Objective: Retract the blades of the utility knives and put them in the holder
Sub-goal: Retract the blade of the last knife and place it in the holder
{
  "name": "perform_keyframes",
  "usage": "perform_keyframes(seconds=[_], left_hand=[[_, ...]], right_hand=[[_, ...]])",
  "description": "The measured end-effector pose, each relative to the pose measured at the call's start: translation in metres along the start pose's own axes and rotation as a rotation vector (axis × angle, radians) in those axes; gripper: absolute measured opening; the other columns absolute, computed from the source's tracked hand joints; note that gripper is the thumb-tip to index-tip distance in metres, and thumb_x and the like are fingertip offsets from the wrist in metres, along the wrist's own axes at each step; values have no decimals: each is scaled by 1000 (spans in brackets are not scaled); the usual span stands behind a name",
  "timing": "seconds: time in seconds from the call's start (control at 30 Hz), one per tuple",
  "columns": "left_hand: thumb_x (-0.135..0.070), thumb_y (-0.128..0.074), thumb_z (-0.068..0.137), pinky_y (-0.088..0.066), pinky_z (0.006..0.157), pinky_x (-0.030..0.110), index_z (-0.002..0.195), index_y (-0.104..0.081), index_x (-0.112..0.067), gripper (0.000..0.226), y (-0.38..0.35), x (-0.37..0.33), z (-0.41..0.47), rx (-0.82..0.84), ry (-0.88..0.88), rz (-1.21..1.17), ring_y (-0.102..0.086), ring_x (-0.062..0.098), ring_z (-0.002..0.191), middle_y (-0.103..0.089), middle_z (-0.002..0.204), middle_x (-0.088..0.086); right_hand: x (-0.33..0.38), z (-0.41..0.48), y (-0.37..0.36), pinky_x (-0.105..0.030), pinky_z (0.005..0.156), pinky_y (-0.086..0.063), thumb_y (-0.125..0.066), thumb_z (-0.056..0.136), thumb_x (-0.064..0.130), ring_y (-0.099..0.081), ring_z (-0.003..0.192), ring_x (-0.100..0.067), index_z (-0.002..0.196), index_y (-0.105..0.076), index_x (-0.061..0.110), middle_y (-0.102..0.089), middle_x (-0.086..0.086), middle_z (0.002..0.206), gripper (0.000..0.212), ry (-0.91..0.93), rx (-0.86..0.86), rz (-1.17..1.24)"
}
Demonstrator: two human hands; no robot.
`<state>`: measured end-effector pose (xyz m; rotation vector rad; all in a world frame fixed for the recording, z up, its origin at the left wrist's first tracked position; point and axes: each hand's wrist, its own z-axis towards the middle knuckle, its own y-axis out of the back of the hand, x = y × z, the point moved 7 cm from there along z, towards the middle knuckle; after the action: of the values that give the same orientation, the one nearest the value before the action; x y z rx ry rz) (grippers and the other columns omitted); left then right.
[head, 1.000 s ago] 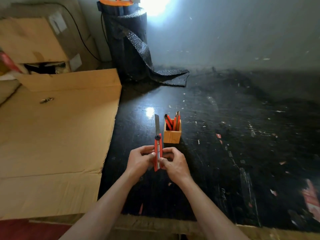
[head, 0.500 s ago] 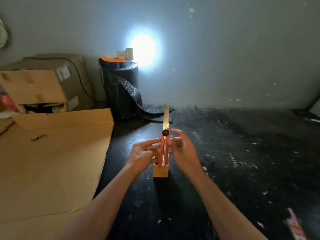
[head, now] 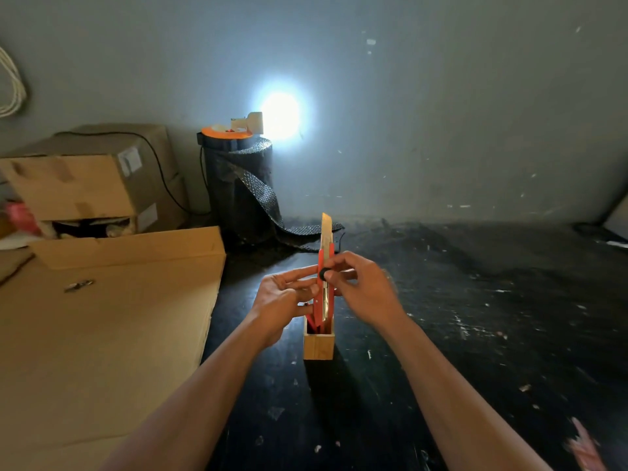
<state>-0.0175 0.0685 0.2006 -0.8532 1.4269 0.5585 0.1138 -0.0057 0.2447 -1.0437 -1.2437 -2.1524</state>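
1. Since the earlier frames, both hands have lifted the utility knife [head: 325,287] higher and the view has tilted up, so the wooden holder [head: 318,342] now sits below and nearer than the hands instead of beyond them.
2. The right hand [head: 365,290] has shifted up the handle; its fingertips now sit at the black slider knob [head: 325,274], pinched on the knife there. The left hand [head: 283,297] steadies the orange body from the left, fingers lightly closed against it.
3. The blade [head: 326,232] stands fully out, a long pale strip pointing up and away, so retraction has not begun. I judge the thumb on the knob is about to draw it back.
4. The knife is held upright in the air, its lower end just above the holder's open mouth, apparently not touching it.
5. The knife has a slim orange casing with a metal channel down its face and a round black knob near its top.
6. The holder is a small square wooden box on the dark desk [head: 475,334], with other orange knives [head: 311,322] already standing in it, leaning left.
7. Flattened cardboard [head: 102,334] lies on the left, well apart from the work.
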Motion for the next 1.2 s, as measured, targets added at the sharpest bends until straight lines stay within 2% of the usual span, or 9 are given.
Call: perform_keyframes(seconds=[0.13,0.43,0.53,0.63,0.77,0.9,1.0,1.07,1.2], left_hand=[[8,-66,91,-63,79,41,115,-76,-14,34,1,-8,3,2,19,-63,-79,27,94,-81,104,11],[7,-68,91,-64,65,30,108,-77,-18,32,-2,-26,6,0,-57,32,-81,19,86,-83,96,5],[9,-66,92,-63,62,26,114,-75,-15,34,-5,-29,7,8,-95,85,-81,17,84,-83,94,2],[8,-67,92,-62,61,25,118,-73,-16,36,-6,-34,8,-7,-137,105,-81,14,82,-83,90,-4],[3,-69,92,-61,57,21,127,-69,-16,40,-6,-41,8,-26,-188,134,-79,6,75,-80,89,-12],[4,-71,90,-62,59,24,128,-69,-14,42,-9,-41,8,-17,-198,137,-80,9,76,-81,87,-13],[4,-72,90,-65,65,30,128,-70,-13,42,-7,-41,8,-25,-196,131,-81,16,84,-82,93,-4],[4,-72,90,-66,69,33,128,-70,-13,41,-6,-42,9,-24,-197,112,-81,20,87,-82,99,3],[6,-71,89,-63,60,26,125,-70,-16,41,-10,-43,8,-7,-199,106,-81,14,80,-82,87,-8]], right_hand=[[1,-6,-4,-39,86,-63,-69,94,21,-71,93,-8,90,-66,40,-71,15,98,20,-8,31,26],[-3,-22,-9,-45,91,-61,-71,94,20,-71,99,-13,99,-72,24,-75,8,104,7,-45,18,49],[-3,-27,-9,-30,86,-59,-72,93,18,-69,94,-5,99,-69,29,-70,19,98,13,-38,5,38],[4,-34,-6,-8,74,-41,-71,93,16,-60,87,9,103,-61,41,-60,33,97,28,-16,-11,52],[5,-32,-5,-5,73,-36,-70,94,21,-59,89,5,104,-62,33,-62,25,100,18,-27,-59,70],[5,-34,-3,-6,68,-38,-75,89,30,-60,82,11,98,-57,32,-58,33,89,20,-40,-147,93],[9,-35,-5,-5,67,-43,-72,93,24,-60,91,10,105,-54,45,-61,27,103,30,-2,-117,119],[11,-36,-5,-2,64,-47,-70,94,18,-60,92,8,107,-57,43,-64,16,110,31,22,-105,96],[8,-35,-1,-4,63,-42,-77,88,25,-61,86,9,95,-60,30,-66,21,93,19,-27,-168,108]])
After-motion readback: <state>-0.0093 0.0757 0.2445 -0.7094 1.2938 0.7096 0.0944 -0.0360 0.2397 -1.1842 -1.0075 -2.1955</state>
